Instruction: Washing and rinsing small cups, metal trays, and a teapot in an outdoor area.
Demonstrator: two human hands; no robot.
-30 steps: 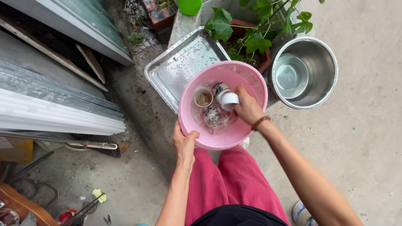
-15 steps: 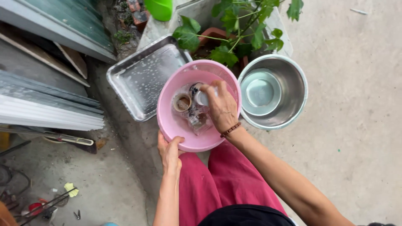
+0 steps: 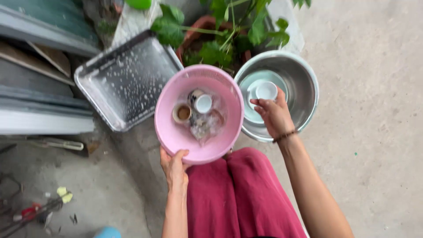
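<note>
Outdoors on bare concrete floor (image 3: 379,110). Right hand (image 3: 274,115) now out of pink basin (image 3: 176,136), fingers curled on small white cup (image 3: 266,90) over steel bowl (image 3: 304,83). Left hand (image 3: 174,166) gripping basin's near rim. Wet metal tray (image 3: 125,79) alongside, potted plant (image 3: 220,39) behind.

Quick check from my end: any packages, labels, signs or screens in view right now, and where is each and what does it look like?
None in view: no package, label, sign or screen.
What shows instead: a pink round basin of small cups, held at its near rim by the left hand.
A steel bowl to its right, the right hand holding a small white cup over it.
A wet metal tray to the left.
</note>
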